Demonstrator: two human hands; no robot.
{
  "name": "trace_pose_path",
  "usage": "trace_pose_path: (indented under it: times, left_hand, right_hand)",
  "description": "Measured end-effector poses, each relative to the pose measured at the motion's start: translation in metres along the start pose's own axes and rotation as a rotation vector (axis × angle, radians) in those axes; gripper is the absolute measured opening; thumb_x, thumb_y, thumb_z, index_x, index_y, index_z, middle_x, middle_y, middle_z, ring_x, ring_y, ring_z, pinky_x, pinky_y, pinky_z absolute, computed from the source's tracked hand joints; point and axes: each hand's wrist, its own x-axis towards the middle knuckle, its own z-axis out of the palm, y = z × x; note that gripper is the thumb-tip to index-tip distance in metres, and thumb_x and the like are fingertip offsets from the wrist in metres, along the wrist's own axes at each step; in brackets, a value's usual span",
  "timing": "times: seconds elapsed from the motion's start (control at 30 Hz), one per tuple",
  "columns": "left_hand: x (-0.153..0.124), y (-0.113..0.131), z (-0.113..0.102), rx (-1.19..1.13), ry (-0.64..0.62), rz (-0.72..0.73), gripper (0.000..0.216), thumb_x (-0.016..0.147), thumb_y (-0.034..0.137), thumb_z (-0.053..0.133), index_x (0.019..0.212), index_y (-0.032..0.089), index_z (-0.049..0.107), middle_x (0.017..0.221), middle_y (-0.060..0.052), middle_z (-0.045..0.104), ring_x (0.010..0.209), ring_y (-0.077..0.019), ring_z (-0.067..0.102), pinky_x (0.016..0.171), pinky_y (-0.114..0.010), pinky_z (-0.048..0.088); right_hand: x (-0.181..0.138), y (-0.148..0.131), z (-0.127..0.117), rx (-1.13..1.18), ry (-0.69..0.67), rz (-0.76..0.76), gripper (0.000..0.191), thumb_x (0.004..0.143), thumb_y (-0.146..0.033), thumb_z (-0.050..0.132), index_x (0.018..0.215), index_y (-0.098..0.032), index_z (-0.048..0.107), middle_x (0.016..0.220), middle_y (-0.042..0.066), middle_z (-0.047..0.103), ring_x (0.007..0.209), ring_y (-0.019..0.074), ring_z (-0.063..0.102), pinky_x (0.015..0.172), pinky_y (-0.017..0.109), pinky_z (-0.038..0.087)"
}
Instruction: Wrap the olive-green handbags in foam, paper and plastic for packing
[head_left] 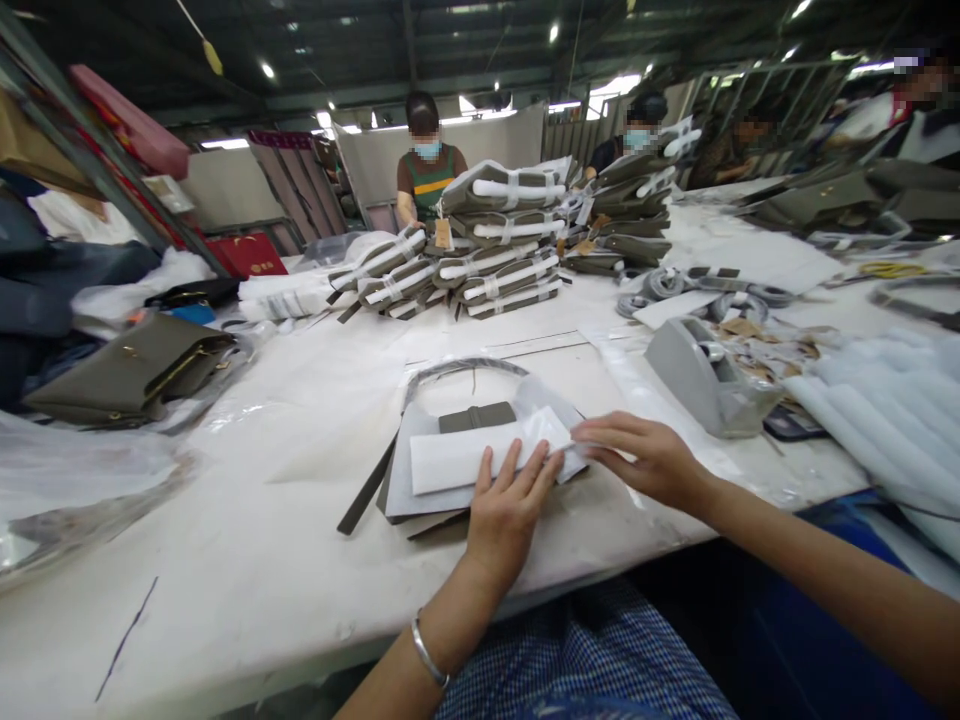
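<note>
A dark olive handbag [384, 500] lies flat on the table in front of me, its curved handle [469, 366] pointing away. White tissue covers most of it, and a folded white foam strip [446, 462] runs across its front. My left hand [508, 505] rests on that strip with its fingers spread. At the strip's right end is my right hand [649, 460], fingers pinched together on the white wrapping there. Part of the bag's lower edge is hidden by my left hand. A dark strap [369, 487] sticks out at the left.
Stacked wrapped bags [506, 235] stand at the back. A grey tape dispenser [697, 375] is to the right, beside white foam rolls [892, 400]. Another olive bag [127, 375] lies left near clear plastic [82, 470]. A masked co-worker [429, 175] is across the table [247, 570].
</note>
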Motion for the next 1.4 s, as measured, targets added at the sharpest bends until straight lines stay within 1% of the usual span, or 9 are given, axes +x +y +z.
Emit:
trace_pose_path:
  times: [0.1, 0.2, 0.4, 0.63, 0.83, 1.0, 1.13, 1.27, 1.4]
  left_hand:
    - [0.000, 0.000, -0.002, -0.022, -0.046, 0.000, 0.049, 0.102, 0.027, 0.044, 0.149, 0.033, 0.033, 0.150, 0.004, 0.043, 0.137, -0.0235, 0.044, 0.117, -0.054, 0.034]
    - [-0.001, 0.000, -0.003, -0.022, -0.075, 0.005, 0.051, 0.102, 0.025, 0.043, 0.150, 0.033, 0.029, 0.151, 0.004, 0.040, 0.139, -0.0242, 0.041, 0.118, -0.056, 0.031]
    - [0.000, -0.001, -0.003, 0.003, -0.087, 0.019, 0.056, 0.100, 0.021, 0.045, 0.151, 0.032, 0.027, 0.151, 0.002, 0.042, 0.140, -0.0237, 0.040, 0.120, -0.054, 0.028]
    - [0.000, -0.001, -0.003, 0.043, -0.092, 0.018, 0.060, 0.098, 0.021, 0.050, 0.152, 0.033, 0.025, 0.152, 0.002, 0.039, 0.140, -0.0241, 0.040, 0.118, -0.053, 0.032]
    - [-0.001, -0.003, -0.001, 0.030, -0.105, 0.024, 0.062, 0.098, 0.018, 0.050, 0.152, 0.034, 0.025, 0.152, 0.002, 0.038, 0.141, -0.0238, 0.038, 0.119, -0.053, 0.030]
    - [-0.001, -0.003, 0.000, 0.008, -0.094, 0.024, 0.061, 0.097, 0.016, 0.050, 0.151, 0.035, 0.028, 0.151, 0.002, 0.041, 0.141, -0.0242, 0.038, 0.120, -0.054, 0.029]
    - [0.000, -0.002, -0.001, -0.009, -0.065, 0.023, 0.058, 0.098, 0.017, 0.049, 0.150, 0.034, 0.031, 0.149, 0.001, 0.044, 0.140, -0.0240, 0.041, 0.120, -0.053, 0.027]
    - [0.000, -0.001, 0.000, -0.015, -0.039, 0.014, 0.055, 0.099, 0.020, 0.049, 0.149, 0.035, 0.034, 0.147, 0.002, 0.047, 0.138, -0.0234, 0.043, 0.120, -0.052, 0.027]
    - [-0.001, 0.000, 0.002, -0.004, -0.034, 0.004, 0.053, 0.099, 0.021, 0.049, 0.148, 0.036, 0.035, 0.147, 0.004, 0.047, 0.138, -0.0226, 0.043, 0.120, -0.052, 0.028]
  right_hand:
    - [-0.047, -0.011, 0.003, -0.037, -0.070, -0.086, 0.027, 0.097, -0.026, 0.058, 0.122, -0.025, 0.066, 0.110, 0.007, 0.072, 0.098, 0.0192, 0.068, 0.086, 0.030, 0.058]
    - [-0.067, -0.013, 0.022, -0.148, -0.124, -0.118, 0.031, 0.099, -0.025, 0.053, 0.127, -0.018, 0.062, 0.116, 0.011, 0.069, 0.098, 0.0226, 0.067, 0.086, 0.035, 0.059]
    - [-0.053, -0.006, 0.049, -0.316, -0.119, -0.223, 0.027, 0.100, -0.016, 0.044, 0.112, -0.015, 0.068, 0.104, 0.011, 0.070, 0.093, 0.0223, 0.065, 0.083, 0.035, 0.058]
    - [-0.056, -0.026, 0.041, -0.404, -0.138, -0.265, 0.028, 0.101, -0.017, 0.041, 0.092, -0.015, 0.067, 0.081, 0.008, 0.065, 0.072, 0.0202, 0.057, 0.064, 0.032, 0.044]
    - [-0.079, -0.047, 0.029, -0.320, -0.096, -0.181, 0.030, 0.097, -0.010, 0.035, 0.097, -0.015, 0.065, 0.085, 0.008, 0.065, 0.076, 0.0204, 0.056, 0.074, 0.036, 0.043]
    - [-0.073, -0.044, 0.034, -0.197, -0.069, -0.036, 0.026, 0.086, -0.006, 0.046, 0.105, -0.015, 0.061, 0.116, 0.011, 0.066, 0.112, 0.0240, 0.058, 0.108, 0.046, 0.038]
    - [-0.066, -0.031, 0.043, -0.089, -0.071, 0.018, 0.040, 0.078, -0.004, 0.048, 0.114, -0.016, 0.060, 0.117, 0.011, 0.067, 0.112, 0.0235, 0.061, 0.105, 0.047, 0.045]
    - [-0.061, -0.020, 0.044, -0.056, -0.006, -0.045, 0.036, 0.086, -0.002, 0.043, 0.106, -0.020, 0.067, 0.101, 0.004, 0.073, 0.095, 0.0177, 0.069, 0.101, 0.041, 0.051]
    - [-0.063, -0.019, 0.041, -0.063, 0.052, -0.147, 0.031, 0.095, -0.008, 0.043, 0.111, -0.019, 0.067, 0.109, 0.006, 0.073, 0.100, 0.0169, 0.070, 0.098, 0.035, 0.054]
